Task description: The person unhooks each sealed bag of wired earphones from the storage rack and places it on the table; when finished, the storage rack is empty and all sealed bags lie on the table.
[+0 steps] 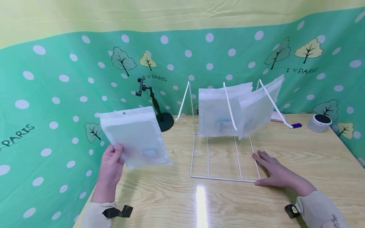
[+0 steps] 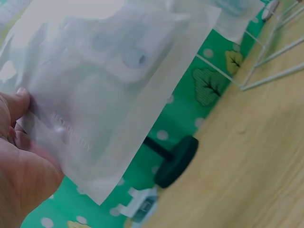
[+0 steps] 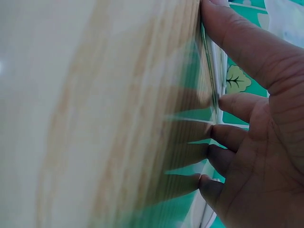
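My left hand (image 1: 112,164) pinches a frosted plastic bag (image 1: 137,136) by its left side, thumb on the near face. The bag is raised over the table, left of a white wire rack (image 1: 223,179); something pale bluish shows blurrily through it. In the left wrist view, rounded shapes show inside the same bag (image 2: 95,114), with faint lettering near the edge. Two similar bags, one in the middle (image 1: 212,107) and one tilted at the right (image 1: 258,106), hang among the rack's upright arms. My right hand (image 1: 275,171) rests with spread fingers at the right side of the rack's base.
A black phone stand (image 1: 163,123) stands behind the left-hand bag. To the right lie a purple item (image 1: 296,125) and a white cylinder with a dark top (image 1: 319,123). A green dotted curtain (image 1: 65,95) borders the wooden table (image 1: 171,196) behind and at left.
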Motion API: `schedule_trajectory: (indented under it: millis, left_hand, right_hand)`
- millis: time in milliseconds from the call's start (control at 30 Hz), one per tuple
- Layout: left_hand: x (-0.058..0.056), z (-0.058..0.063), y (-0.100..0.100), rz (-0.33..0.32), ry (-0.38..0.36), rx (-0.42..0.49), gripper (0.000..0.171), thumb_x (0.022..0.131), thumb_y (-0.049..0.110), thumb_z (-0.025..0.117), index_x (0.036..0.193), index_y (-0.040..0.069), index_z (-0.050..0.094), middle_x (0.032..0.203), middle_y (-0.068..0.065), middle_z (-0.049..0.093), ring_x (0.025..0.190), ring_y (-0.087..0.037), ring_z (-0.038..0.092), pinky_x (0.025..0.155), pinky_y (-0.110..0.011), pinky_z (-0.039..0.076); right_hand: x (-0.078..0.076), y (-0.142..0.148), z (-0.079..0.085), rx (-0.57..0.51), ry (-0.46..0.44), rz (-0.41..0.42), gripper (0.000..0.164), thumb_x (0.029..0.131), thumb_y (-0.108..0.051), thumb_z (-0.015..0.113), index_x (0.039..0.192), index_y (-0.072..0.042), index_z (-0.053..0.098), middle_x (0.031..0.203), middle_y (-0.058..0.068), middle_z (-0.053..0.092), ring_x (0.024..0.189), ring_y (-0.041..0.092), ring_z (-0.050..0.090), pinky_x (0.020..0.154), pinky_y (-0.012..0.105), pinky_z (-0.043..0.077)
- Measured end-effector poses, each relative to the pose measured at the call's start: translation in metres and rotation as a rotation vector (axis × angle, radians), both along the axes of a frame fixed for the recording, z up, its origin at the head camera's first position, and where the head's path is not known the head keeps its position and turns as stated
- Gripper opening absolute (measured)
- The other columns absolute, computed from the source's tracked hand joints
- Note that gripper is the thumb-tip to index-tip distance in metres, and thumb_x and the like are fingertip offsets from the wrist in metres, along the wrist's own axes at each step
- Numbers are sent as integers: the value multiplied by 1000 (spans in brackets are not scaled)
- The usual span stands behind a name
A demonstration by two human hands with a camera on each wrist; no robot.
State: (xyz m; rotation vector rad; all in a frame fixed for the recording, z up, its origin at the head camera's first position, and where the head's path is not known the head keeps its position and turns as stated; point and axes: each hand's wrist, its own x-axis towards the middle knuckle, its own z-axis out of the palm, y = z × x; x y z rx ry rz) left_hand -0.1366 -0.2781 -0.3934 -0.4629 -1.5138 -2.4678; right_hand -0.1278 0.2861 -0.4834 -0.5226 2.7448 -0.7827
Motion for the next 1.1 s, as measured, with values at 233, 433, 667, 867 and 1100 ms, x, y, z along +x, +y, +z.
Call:
schedule_trajectory:
  millis: [233,433,667,867,1100]
  left_hand:
    - [-11,-32,10,29,-229,-232,26,104,12,45,112,23,68,109,8,68,102,-8,62,87,-22,51]
    - [-26,-56,19,41,-466,-403,23,102,23,53,121,17,61,109,7,67,104,-12,61,88,-29,51]
    - [-46,-71,29,46,-603,-557,43,103,22,48,139,-1,47,121,-8,62,104,-15,58,89,-32,48]
    - [-61,-78,39,64,-687,-637,44,103,15,47,142,-5,43,130,-22,55,110,-23,57,96,-36,47]
    - [-70,-89,47,69,-796,-708,46,101,13,50,143,-4,42,139,-25,47,123,-35,49,105,-48,40]
  right_hand:
    - [-1,-1,0,4,1,-6,110,70,-60,77,152,-2,30,155,31,15,139,55,12,107,71,13]
    - [-1,-1,1,7,0,-6,110,71,-61,77,152,-2,30,155,31,15,139,55,12,107,71,13]
    - [-1,-1,2,8,-1,-6,111,70,-61,77,151,-1,31,155,32,15,139,55,12,107,71,13]
    - [0,0,2,-12,1,-2,111,70,-59,77,152,-1,30,155,32,15,140,55,10,107,71,12]
    - [1,-1,2,-30,-5,6,110,71,-57,78,151,0,30,155,33,14,139,56,10,106,72,12]
